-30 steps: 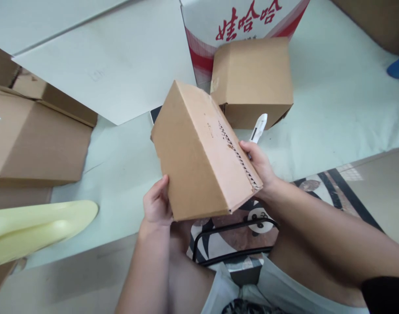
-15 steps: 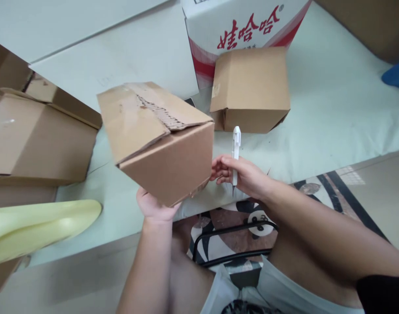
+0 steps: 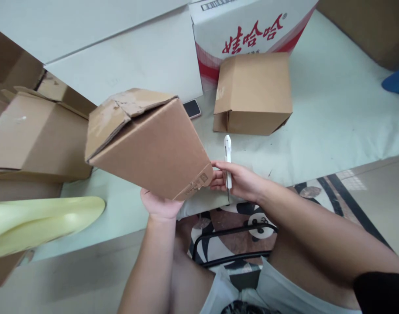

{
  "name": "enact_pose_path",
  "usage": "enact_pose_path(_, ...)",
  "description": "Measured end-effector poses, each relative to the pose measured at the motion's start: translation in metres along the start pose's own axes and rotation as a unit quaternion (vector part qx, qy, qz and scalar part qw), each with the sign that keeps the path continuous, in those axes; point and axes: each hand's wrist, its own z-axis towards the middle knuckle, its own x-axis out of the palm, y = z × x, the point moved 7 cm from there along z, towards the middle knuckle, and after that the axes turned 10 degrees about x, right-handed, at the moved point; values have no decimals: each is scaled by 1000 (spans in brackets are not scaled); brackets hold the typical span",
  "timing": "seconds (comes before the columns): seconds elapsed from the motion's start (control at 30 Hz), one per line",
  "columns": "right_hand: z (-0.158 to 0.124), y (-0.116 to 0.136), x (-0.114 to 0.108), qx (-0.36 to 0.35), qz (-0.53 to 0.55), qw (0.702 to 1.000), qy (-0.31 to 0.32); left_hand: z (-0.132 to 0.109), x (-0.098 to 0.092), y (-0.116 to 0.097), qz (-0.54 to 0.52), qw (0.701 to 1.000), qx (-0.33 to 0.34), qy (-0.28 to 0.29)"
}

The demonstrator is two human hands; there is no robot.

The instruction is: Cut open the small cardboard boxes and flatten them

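A brown cardboard box (image 3: 153,148) is held up tilted over the table, its torn, taped flaps facing up and away to the left. From below, my left hand (image 3: 162,205) supports it, with the fingers hidden beneath the carton. My right hand (image 3: 235,176) has a white utility knife (image 3: 228,161) between thumb and palm, its thin blade pointing down towards me. The fingertips of that hand touch the box's lower right corner, beside a printed mark.
Another small cardboard box (image 3: 256,85) stands before a white-and-red carton (image 3: 252,30). A phone (image 3: 193,109) lies behind the held box. Larger boxes (image 3: 39,131) and a pale yellow plastic object (image 3: 49,218) are at left; a blue object (image 3: 397,82) is at far right.
The held box has tipped further, its flapped top swinging left and its printed side turning into view. More of the phone shows. My right hand and the knife have shifted slightly left and down.
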Motion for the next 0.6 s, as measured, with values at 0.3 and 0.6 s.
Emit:
enact_pose_path(0.3,0,5,-13,-29,-44,995,-86,1,-1,-4,45,999,-1,-22)
enact_pose_path(0.6,-33,59,-27,-306,36,943,-130,-2,-20,4,130,983,-129,-4)
